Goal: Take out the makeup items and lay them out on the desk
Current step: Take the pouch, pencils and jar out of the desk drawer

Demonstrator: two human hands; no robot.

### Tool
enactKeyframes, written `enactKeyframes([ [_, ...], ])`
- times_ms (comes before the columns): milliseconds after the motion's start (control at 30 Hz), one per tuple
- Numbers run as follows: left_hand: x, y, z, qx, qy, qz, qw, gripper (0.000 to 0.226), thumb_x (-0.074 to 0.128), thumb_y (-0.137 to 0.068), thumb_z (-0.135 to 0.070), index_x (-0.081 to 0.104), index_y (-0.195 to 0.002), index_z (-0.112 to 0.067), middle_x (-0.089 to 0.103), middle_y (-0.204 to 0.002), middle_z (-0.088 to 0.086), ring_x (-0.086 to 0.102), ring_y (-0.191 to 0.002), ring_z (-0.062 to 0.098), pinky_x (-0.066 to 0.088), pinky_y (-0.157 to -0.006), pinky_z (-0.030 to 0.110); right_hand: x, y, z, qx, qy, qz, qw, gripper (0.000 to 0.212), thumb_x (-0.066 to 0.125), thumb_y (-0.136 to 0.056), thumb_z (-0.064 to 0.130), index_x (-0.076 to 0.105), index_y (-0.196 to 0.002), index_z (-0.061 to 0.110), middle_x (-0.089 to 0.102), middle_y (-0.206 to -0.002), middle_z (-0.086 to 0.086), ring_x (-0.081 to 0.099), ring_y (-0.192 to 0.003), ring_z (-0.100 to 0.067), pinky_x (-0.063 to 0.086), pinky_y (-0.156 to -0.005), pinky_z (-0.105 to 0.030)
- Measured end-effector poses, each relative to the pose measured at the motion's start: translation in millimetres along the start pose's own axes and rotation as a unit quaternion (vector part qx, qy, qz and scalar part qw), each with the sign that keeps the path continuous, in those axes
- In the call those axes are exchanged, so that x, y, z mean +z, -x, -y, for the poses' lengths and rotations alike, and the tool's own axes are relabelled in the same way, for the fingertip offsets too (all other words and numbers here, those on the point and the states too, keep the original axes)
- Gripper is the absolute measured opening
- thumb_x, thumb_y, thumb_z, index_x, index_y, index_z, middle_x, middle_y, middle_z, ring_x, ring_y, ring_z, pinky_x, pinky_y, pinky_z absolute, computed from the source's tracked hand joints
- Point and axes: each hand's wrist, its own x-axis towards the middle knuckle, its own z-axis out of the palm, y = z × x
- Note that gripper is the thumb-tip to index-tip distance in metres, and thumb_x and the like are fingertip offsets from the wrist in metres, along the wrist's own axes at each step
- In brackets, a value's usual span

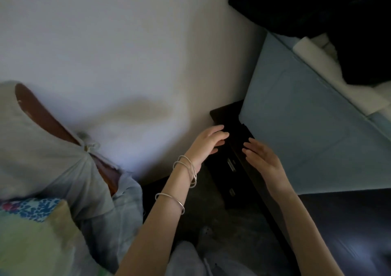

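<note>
Two hands [208, 143] on dark, flat drawer front [229, 169]

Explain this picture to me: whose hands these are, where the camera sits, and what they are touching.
There is no machine here. A person wears the camera on their head, so it looks down at their own arms. The left hand, with silver bangles on that wrist, and the right hand both rest open on a dark, flat case beside a pale blue surface. Neither hand grips anything. No makeup is in sight yet. The picture is dim and blurred, so what the case is stays unclear.
</note>
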Motion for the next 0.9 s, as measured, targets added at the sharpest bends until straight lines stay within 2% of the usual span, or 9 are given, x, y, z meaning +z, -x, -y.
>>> enactKeyframes([
  [167,10.9,-25.2,-18.3,0.012,-0.028,0.061,0.998,0.041,0.047,-0.095,-0.027,0.044,-0.135,-0.023,0.052,-0.135,0.001,0.052,-0.121,0.016,0.038,-0.108,0.037,-4.3,-15.2,2.1,0.007,-0.011,-0.039,0.999,0.053,0.066,-0.080,0.032,0.051,-0.130,0.021,0.058,-0.129,0.002,0.055,-0.121,-0.011,0.041,-0.107,-0.036],
  [333,2.6,-53.3,-16.1,-0.008,-0.057,0.102,0.993,0.041,0.048,-0.094,-0.027,0.044,-0.135,-0.023,0.053,-0.134,0.001,0.053,-0.119,0.016,0.039,-0.107,0.038,3.0,-25.2,-4.5,0.013,-0.047,-0.110,0.993,0.044,0.061,-0.090,0.018,0.050,-0.133,0.014,0.058,-0.130,-0.001,0.055,-0.121,-0.013,0.040,-0.109,-0.040],
  [600,-25.1,-100.9,12.2,-0.064,-0.180,0.235,0.953,0.043,0.048,-0.094,-0.029,0.042,-0.136,-0.024,0.052,-0.134,0.000,0.052,-0.119,0.015,0.039,-0.104,0.034,36.6,-30.4,-40.9,0.074,-0.125,-0.245,0.958,0.037,0.059,-0.091,0.020,0.052,-0.127,0.021,0.061,-0.125,0.000,0.057,-0.118,-0.014,0.043,-0.105,-0.035],
  [900,-48.3,-130.9,72.1,-0.117,-0.167,0.250,0.946,0.044,0.049,-0.094,-0.028,0.042,-0.137,-0.022,0.056,-0.127,0.000,0.057,-0.111,0.014,0.042,-0.099,0.033,75.6,-37.2,-94.8,0.123,-0.196,-0.299,0.926,0.034,0.060,-0.090,0.019,0.054,-0.124,0.019,0.061,-0.125,-0.006,0.058,-0.116,-0.016,0.045,-0.099,-0.030],
])
